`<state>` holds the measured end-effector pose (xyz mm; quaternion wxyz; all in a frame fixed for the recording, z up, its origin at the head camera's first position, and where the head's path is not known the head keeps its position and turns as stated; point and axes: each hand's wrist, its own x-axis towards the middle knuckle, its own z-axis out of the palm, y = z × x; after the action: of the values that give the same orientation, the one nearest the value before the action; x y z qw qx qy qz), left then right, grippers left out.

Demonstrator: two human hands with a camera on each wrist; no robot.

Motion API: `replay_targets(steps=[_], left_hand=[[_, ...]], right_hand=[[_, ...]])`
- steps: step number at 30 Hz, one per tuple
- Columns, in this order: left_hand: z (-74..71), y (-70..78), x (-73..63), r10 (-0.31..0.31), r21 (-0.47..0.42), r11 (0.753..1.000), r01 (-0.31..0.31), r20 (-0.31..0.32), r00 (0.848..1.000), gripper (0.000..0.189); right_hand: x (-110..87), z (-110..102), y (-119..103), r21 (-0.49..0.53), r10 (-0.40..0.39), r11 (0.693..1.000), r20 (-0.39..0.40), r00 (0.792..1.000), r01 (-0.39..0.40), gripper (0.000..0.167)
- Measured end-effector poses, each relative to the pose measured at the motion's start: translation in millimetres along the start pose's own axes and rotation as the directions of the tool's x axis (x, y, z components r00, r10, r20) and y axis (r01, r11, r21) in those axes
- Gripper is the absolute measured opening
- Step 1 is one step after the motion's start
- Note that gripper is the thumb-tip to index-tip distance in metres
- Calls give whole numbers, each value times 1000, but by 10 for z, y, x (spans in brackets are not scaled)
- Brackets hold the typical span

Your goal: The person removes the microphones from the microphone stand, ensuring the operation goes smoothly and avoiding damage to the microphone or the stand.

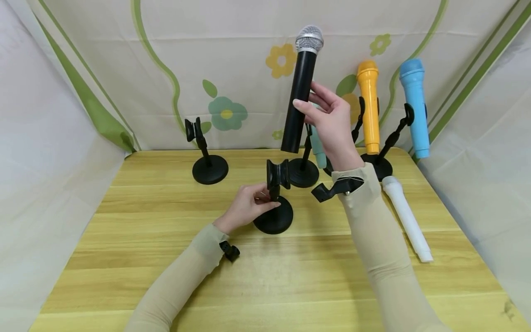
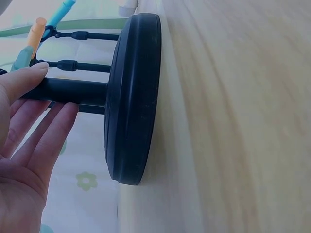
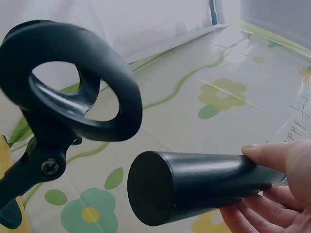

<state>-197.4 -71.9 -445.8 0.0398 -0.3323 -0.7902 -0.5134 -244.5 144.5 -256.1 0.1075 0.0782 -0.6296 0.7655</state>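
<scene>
My right hand (image 1: 332, 117) grips a black microphone (image 1: 301, 92) with a silver mesh head, held head up and slightly tilted above the table. Its flat lower end is near the clip (image 3: 73, 82) of a black microphone stand (image 1: 274, 221); in the right wrist view a gap shows between the two. My left hand (image 1: 247, 206) holds that stand by its post (image 2: 77, 92), thumb on one side and fingers on the other. The stand's round base (image 2: 133, 97) sits on the wooden table, and its clip holds no microphone.
Another black stand (image 1: 210, 169) with a bare clip is at the back left. A teal microphone (image 1: 318, 147), an orange one (image 1: 368, 106) and a blue one (image 1: 415, 106) rest in stands at the back right. A white microphone (image 1: 408, 219) lies on the table (image 1: 290, 286) at the right.
</scene>
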Motion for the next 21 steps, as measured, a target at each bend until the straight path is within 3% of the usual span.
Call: replay_targets(steps=[21], left_hand=[[10, -16, 16, 8, -22, 1000, -8, -5, 1000, 21]], right_hand=[[-230, -411, 139, -92, -28, 995, 26, 999, 30, 58]])
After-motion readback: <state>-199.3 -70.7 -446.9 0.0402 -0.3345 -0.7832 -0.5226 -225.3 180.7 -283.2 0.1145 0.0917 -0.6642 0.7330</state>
